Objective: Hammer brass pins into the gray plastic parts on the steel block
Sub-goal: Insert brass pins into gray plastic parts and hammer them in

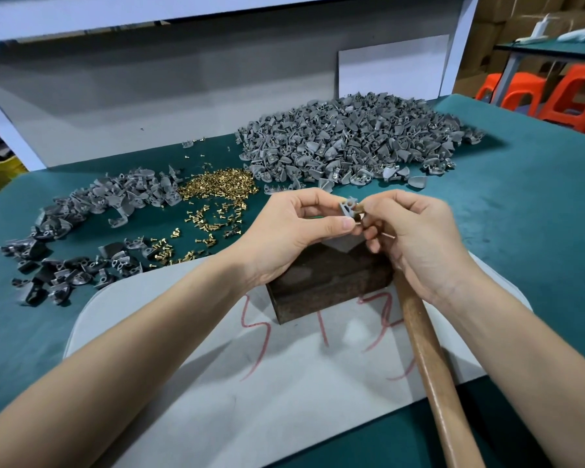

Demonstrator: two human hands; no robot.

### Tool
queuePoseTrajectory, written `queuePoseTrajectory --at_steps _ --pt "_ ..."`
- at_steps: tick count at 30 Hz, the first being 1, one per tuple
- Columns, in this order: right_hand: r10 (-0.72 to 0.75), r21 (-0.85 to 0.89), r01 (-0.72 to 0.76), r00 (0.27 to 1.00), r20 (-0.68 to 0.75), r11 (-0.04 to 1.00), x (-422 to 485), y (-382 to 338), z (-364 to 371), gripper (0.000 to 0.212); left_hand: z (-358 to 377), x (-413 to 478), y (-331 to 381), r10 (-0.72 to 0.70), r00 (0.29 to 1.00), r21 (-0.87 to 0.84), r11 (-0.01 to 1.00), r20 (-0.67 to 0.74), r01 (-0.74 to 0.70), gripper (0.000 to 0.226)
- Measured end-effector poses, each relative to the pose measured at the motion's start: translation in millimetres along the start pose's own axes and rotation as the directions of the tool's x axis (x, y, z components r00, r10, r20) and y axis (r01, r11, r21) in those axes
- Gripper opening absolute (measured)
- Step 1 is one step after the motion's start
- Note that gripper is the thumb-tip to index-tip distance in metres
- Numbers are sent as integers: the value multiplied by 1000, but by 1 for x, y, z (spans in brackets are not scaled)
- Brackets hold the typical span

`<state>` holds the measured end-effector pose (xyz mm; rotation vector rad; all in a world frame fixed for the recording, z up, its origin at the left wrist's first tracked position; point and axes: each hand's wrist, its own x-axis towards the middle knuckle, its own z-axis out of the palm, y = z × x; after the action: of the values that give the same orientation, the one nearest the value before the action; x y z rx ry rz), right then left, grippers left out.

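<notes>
Where red marker strokes cross the pale board [250, 400] in the lower middle of the frame, the writing looks like a "5" and a "1". The strokes further right are partly covered and cannot be read. No brand or printed label shows anywhere.

One steel block [321, 282] stands on that board, dark and rusty, just below the two hands. One wooden hammer handle [426, 359] runs from the lower right corner up under the right hand [416, 238]; its head is hidden. Whether that hand grips the handle cannot be told.

One gray plastic part [348, 209] is held in the air above the block, at the centre of the frame. The left hand [284, 228] pinches its left and lower edge between thumb and forefinger. The right hand's fingers [374, 206] are curled, and their tips close on the part's right edge. Whether a pin sits between them cannot be told.

On the green counter [520, 204], one large gray heap [352, 136] fills the upper right. A smaller gray pile [115, 197] trails down the left side. One spread of brass pins [217, 187] lies between them, too many to count. Three orange stools [578, 96] stand at the far upper right.
</notes>
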<state>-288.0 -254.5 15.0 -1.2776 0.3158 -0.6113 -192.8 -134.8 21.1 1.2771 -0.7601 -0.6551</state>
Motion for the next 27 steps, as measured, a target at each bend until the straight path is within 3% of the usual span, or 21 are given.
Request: queuePoseTrajectory --at_steps 2,3,5,6,8,10,12,14,17,19,20,23,27 --pt "-88 -168 64 986 -143 984 5 -5 -9 20 0 0 0 -2 1000 1 1000 13 2 25" --pt "-162 -335 84 964 -213 938 8 -7 -16 19 1 0 0 -1 1000 1 1000 15 1 25" --pt "-276 -715 35 935 -224 698 16 -9 -29 15 1 0 1 -6 1000 -5 1000 16 6 22" --pt "-252 -818 -18 947 -198 574 18 -10 -35 15 1 0 1 -11 1000 -16 1000 12 11 21" --pt "-87 -899 -114 982 -165 423 20 -9 -41 23 1 -1 2 -17 1000 -11 1000 -21 17 20" --pt "45 -952 -163 987 -157 260 19 -6 -43 39 3 -3 2 6 997 112 994 -72 2 21" --pt "76 -975 -180 982 -171 127 18 -2 -42 46 3 -9 2 62 994 282 959 -90 -34 19" --pt "61 -978 -193 980 -188 83 17 1 -37 43 -1 -20 1 142 986 423 901 -89 -92 20" --pt "37 -974 -216 976 -214 71 17 3 -28 38 -11 -38 -6 236 964 566 815 -126 -126 17" --pt "74 -967 -237 970 -231 95 14 -1 -28 34 -14 -47 -15 212 961 508 856 -180 -93 14" --pt "108 -953 -242 968 -225 183 13 -5 -29 30 -15 -49 -19 188 959 462 884 -211 -72 13" --pt "253 -748 -299 951 -179 593 8 -18 -33 23 -17 -49 -25 144 953 407 913 -266 -25 11" --pt "235 -612 -262 964 -126 746 -1 -42 -28 16 -20 -48 -22 112 960 402 915 -256 1 15"
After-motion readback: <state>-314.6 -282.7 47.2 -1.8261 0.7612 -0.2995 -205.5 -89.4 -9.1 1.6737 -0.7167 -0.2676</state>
